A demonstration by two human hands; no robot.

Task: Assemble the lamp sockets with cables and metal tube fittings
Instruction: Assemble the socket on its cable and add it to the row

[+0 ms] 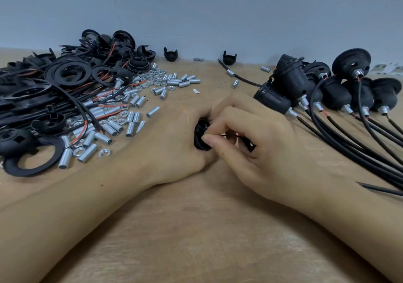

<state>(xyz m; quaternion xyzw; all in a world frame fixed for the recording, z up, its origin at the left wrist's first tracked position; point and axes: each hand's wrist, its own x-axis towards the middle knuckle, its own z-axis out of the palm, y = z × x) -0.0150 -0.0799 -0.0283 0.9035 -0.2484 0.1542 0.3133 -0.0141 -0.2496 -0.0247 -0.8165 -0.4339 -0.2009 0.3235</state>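
Nesting between both hands [218, 134], black socket part [201, 135], gripped mid-table

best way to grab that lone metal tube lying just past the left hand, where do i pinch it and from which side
Pinch the lone metal tube across its middle, thumb and finger on its two long sides, coming straight down from above. It lies flat on the table, apart from the tube pile, so its round flanks are free. Its open ends offer little to hold. Both hands are now busy with a black socket part.
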